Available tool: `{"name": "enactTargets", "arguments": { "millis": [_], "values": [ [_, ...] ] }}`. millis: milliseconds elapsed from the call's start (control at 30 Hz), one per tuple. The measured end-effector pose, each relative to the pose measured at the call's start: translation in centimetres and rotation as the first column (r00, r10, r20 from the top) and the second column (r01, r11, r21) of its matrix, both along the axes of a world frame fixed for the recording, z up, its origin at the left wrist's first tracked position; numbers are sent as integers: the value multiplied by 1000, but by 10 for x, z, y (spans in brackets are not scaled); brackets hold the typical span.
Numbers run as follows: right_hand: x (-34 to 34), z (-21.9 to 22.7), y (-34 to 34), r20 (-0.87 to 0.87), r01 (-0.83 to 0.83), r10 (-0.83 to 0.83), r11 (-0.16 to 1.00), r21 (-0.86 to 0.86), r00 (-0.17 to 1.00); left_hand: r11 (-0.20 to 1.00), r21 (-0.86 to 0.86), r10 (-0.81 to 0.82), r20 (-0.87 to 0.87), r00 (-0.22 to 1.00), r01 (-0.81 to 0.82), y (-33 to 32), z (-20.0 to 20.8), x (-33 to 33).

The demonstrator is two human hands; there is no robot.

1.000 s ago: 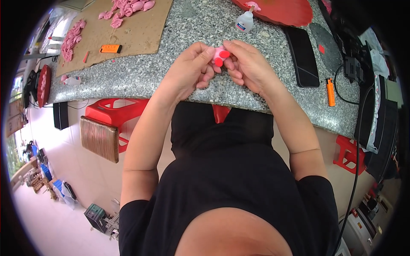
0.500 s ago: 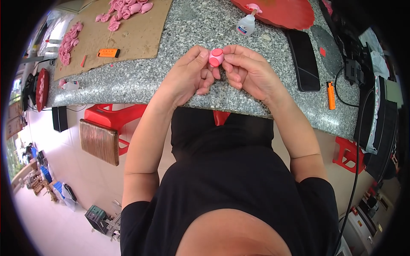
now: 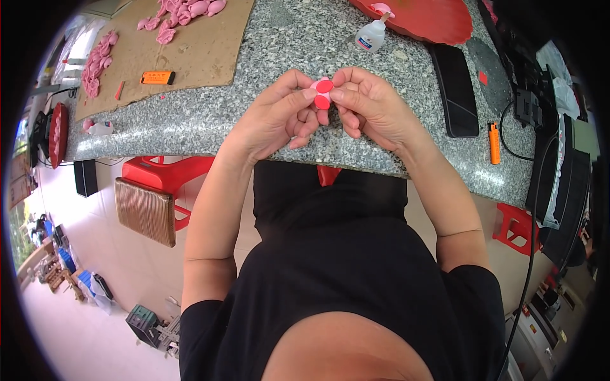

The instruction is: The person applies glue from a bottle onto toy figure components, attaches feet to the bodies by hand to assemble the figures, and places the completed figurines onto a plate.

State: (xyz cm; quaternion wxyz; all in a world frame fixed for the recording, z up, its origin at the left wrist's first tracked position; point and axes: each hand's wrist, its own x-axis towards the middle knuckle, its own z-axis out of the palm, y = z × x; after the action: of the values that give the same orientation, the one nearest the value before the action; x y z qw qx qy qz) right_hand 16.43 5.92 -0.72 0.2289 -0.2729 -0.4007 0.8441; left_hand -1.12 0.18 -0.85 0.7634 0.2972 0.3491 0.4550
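Pink and red, the small petal piece [image 3: 322, 93] sits pinched between both hands just above the near edge of the counter [image 3: 279, 38]; the left hand [image 3: 276, 117] closes its grip on it with thumb and forefinger pressed to its left side, the right hand [image 3: 368, 105] pinches it from the right with the fingertips meeting the left ones over the piece; the remaining fingers of both hands curl under it, knuckles touching. Both wrists are bent inward, the forearms rising from the lower part of the view and converging at the piece, elbows spread apart over a black shirt [image 3: 343, 267].

Speckled grey stone makes up the counter; behind the hands a small white glue bottle [image 3: 371, 35] lies just beside a red tray [image 3: 419, 16]; to the right a black phone [image 3: 455, 89] lies flat, and further right an orange lighter [image 3: 494, 143] sits near a black cable [image 3: 511, 136]. To the left a sheet of brown cardboard [image 3: 190, 44] covers the stone, carrying heaps of pink petal pieces [image 3: 184, 13] and an orange box cutter [image 3: 157, 77]; another red dish [image 3: 57, 133] stands at the far left end.

Below the counter edge a red plastic stool [image 3: 162, 174] stands on a pale tiled floor [image 3: 89, 317], a brown ribbed panel [image 3: 145, 209] just beside it; a second red stool [image 3: 516, 228] is at the right.
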Motion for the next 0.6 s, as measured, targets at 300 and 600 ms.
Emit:
{"name": "enactTargets", "arguments": {
  "millis": [300,600],
  "values": [
    [1,-7,0,-20,18,-17,999,36,1000,997,7,76,23,997,-77,1,-4,6],
    [-3,16,-14,183,81,-154,932,353,971,968,167,204,-74,976,-189,-12,0,17]
  ]
}}
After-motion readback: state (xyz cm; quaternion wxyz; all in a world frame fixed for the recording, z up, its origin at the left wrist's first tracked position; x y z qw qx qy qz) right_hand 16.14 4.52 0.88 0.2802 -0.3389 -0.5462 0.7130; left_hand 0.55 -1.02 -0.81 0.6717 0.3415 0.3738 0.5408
